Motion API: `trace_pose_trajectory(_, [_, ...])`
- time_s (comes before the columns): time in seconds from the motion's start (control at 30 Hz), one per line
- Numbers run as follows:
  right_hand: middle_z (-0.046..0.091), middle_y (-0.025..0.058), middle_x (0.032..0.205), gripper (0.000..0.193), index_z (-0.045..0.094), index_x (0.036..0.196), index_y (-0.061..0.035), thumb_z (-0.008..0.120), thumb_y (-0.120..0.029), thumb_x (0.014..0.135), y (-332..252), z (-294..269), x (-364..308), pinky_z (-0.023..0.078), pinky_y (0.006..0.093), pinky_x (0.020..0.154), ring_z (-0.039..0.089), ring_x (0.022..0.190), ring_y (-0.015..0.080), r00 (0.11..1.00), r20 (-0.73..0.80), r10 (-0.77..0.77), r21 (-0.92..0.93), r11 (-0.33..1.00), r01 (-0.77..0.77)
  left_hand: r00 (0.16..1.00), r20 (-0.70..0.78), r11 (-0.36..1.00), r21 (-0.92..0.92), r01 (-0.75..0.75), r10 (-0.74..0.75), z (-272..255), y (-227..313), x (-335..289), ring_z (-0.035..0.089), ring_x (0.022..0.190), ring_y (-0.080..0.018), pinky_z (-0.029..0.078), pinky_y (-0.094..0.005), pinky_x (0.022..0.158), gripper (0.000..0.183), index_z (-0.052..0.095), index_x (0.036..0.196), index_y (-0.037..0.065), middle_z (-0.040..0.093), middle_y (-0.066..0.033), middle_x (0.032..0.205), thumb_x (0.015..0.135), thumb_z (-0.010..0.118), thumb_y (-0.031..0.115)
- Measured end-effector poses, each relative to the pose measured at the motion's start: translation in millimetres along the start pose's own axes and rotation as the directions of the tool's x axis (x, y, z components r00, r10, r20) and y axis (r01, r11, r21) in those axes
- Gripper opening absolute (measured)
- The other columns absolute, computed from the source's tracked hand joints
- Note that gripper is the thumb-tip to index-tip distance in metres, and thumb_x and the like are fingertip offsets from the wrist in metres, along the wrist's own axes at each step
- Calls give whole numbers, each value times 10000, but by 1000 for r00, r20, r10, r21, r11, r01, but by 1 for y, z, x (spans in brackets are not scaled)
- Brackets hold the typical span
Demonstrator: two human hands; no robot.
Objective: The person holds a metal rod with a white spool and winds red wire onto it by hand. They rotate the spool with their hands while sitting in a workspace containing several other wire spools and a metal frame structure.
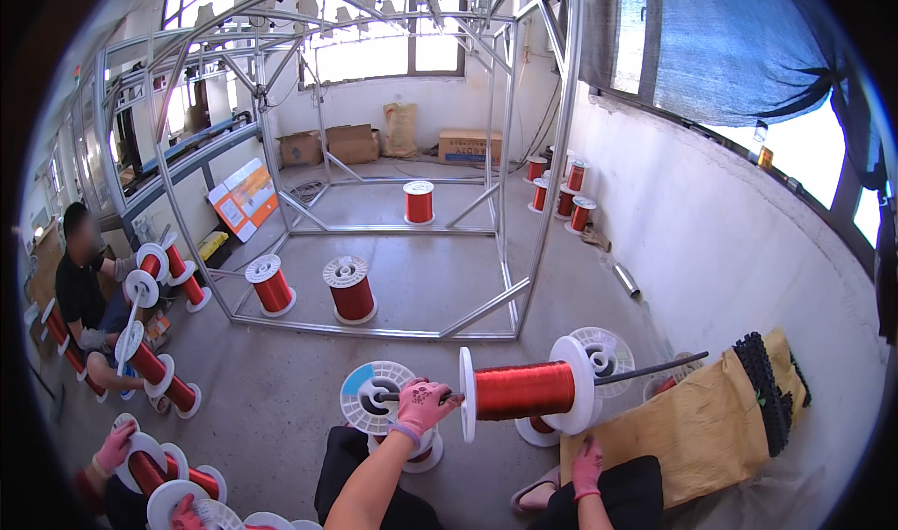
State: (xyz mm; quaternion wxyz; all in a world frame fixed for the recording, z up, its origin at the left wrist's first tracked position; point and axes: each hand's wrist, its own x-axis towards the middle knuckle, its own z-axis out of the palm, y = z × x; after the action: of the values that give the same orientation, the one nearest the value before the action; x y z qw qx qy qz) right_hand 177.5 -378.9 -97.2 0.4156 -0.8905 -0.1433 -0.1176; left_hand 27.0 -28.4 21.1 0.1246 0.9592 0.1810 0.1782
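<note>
My left hand [426,406], in a pink glove, is closed around a dark rod [650,369] near its left end. The rod runs through a white-flanged spool of red wire [524,390], which lies sideways off the floor in front of me. My right hand [587,466], also gloved in pink, is by my right knee, below the spool's right flange; it holds nothing, its fingers apart. Behind my left hand an upright spool [376,380] with a blue label patch stands on the floor. Another upright spool [606,357] is partly hidden behind the held one.
Yellow-brown sacking [683,418] lies at right, with black ridged pieces [762,390]. A metal frame [393,331] stands ahead, with red spools [350,291] inside. At left a seated person [84,277] is among spools; another person's pink-gloved hand [114,446] is at lower left.
</note>
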Motion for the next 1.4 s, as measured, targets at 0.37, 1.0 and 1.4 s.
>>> trace_pose_trajectory(0.37, [601,258,1209,417,531,1273,49,523,-249,981,-147,-27,97,443,424,966,569,1120,408,966,-45,-256,210,943,260,996,76,999,-7,38,-37,0,-3,-8,615,1080,-298,390,-418,1007,443,740,921,161,725,-39,921,876,555,562])
trace_pose_trajectory(1.0, [633,247,1071,366,572,1171,41,536,-266,975,-156,-33,108,476,434,880,602,1017,406,964,-69,-257,87,961,263,999,34,1000,11,26,-26,5,-5,-6,626,1054,-303,397,-416,1001,443,743,919,158,724,-52,923,868,565,561])
trace_pose_trajectory(1.4, [627,240,1123,347,573,1222,25,504,-216,983,-78,-30,55,469,449,907,591,1057,402,993,-66,-101,82,991,106,999,33,1000,8,10,-11,0,-6,-6,630,1045,-303,399,-416,1008,419,742,914,148,723,-52,917,864,582,533])
